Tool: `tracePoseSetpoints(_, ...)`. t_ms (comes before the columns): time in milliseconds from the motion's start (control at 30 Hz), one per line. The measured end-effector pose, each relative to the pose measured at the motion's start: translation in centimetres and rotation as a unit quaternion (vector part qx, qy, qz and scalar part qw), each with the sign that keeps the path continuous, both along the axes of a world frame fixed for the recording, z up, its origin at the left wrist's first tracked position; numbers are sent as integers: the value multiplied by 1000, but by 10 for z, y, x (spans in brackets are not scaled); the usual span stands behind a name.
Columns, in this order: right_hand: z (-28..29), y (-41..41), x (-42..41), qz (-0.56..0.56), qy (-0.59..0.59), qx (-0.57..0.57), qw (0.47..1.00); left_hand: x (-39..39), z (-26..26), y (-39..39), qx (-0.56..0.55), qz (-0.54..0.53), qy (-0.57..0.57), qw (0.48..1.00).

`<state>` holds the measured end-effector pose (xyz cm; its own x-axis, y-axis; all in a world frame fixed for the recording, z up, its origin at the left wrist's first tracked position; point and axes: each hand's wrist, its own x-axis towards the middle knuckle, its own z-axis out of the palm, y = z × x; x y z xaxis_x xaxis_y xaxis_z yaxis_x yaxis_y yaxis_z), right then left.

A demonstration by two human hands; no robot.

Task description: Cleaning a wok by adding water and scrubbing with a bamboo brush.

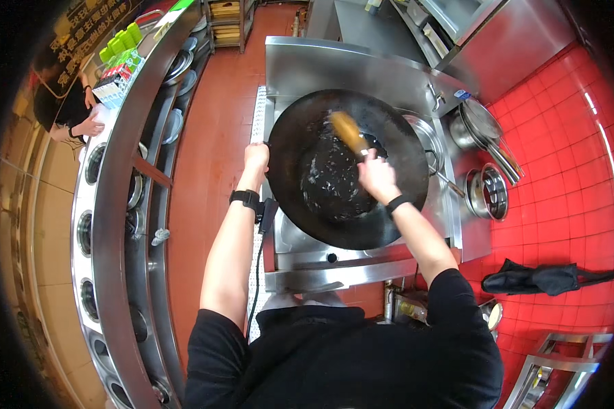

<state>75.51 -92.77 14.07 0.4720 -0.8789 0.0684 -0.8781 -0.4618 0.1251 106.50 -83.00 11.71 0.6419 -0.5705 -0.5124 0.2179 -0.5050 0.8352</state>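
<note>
A large dark wok sits on the stainless steel stove before me, with rippling liquid in its bottom. My left hand is closed around the wok's left edge, where its handle is mostly hidden by the fingers. My right hand reaches over the bowl of the wok and grips a yellow-brown brush. Motion blurs the brush, so its bristles cannot be made out. Its head points away from me, over the far side of the liquid.
Right of the wok are a metal basin, a long utensil handle, a faucet and several steel pots. A steel splash guard stands behind it. At left, another person is beyond the shelved counter.
</note>
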Motion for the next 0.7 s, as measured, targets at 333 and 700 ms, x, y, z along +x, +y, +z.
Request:
tracePoseSetpoints(333, 104, 81, -64, 49, 207, 263, 941, -3, -7, 5, -8, 8, 11, 1000)
tracePoseSetpoints(700, -1, 25, 24, -49, -103, 171, 979, -3, -1, -1, 5, -2, -2, 1000)
